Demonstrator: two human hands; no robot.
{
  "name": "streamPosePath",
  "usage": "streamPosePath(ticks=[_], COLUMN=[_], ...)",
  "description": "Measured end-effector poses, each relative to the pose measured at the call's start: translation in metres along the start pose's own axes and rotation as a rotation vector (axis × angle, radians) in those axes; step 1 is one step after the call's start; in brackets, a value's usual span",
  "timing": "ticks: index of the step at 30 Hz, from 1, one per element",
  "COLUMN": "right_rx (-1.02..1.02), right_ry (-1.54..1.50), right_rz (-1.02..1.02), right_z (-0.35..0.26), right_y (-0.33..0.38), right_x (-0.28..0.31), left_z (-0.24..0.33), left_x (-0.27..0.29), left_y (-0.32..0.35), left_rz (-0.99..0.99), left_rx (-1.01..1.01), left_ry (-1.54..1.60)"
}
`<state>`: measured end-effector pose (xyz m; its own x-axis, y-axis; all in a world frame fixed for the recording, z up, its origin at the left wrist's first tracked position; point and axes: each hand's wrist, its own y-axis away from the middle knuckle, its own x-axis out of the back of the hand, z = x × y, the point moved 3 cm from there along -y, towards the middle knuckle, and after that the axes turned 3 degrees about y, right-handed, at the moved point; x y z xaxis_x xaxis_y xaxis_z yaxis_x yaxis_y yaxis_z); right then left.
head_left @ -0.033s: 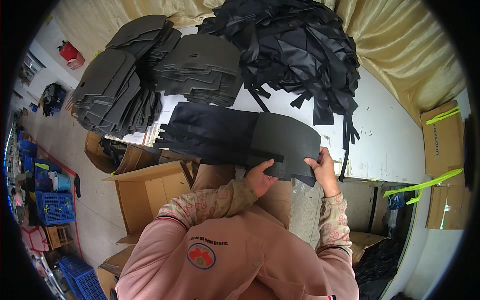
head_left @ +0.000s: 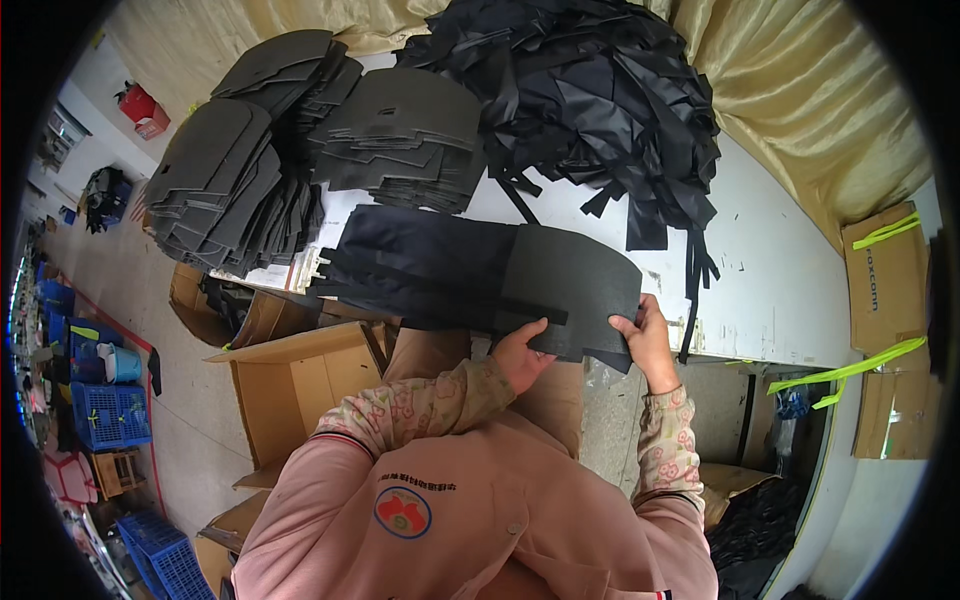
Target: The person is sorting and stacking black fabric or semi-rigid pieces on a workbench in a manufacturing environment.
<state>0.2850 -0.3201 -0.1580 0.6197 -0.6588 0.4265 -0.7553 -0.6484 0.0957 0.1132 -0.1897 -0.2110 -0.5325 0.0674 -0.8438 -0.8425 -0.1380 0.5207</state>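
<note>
A dark grey foam sheet with a rounded right edge lies over the right end of a black fabric piece at the table's front edge. Black straps run along the fabric and end on the foam. My left hand pinches the near edge where fabric and foam overlap, thumb on top near the strap's end. At the foam's right edge, my right hand grips with its thumb on top and its fingers mostly hidden underneath. A corner of black material shows beneath the foam between my hands.
Several stacks of grey foam sheets stand at the back left of the white table. Behind my hands is a big heap of black fabric pieces with dangling straps. Open cardboard boxes sit below the table's front left; taped cartons are at the right.
</note>
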Motion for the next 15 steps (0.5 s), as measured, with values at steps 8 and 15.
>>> streamPosePath(ticks=[8, 15], right_rx=[-0.194, 0.022], right_ry=[-0.106, 0.264], right_rz=[-0.06, 0.141], right_z=[0.002, 0.024], right_y=[-0.007, -0.062], right_x=[0.009, 0.047], left_z=[0.002, 0.029], left_x=[0.012, -0.053], left_y=[0.044, 0.027], left_rz=[-0.279, -0.783], left_rx=[0.773, -1.013], left_ry=[-0.325, -2.235])
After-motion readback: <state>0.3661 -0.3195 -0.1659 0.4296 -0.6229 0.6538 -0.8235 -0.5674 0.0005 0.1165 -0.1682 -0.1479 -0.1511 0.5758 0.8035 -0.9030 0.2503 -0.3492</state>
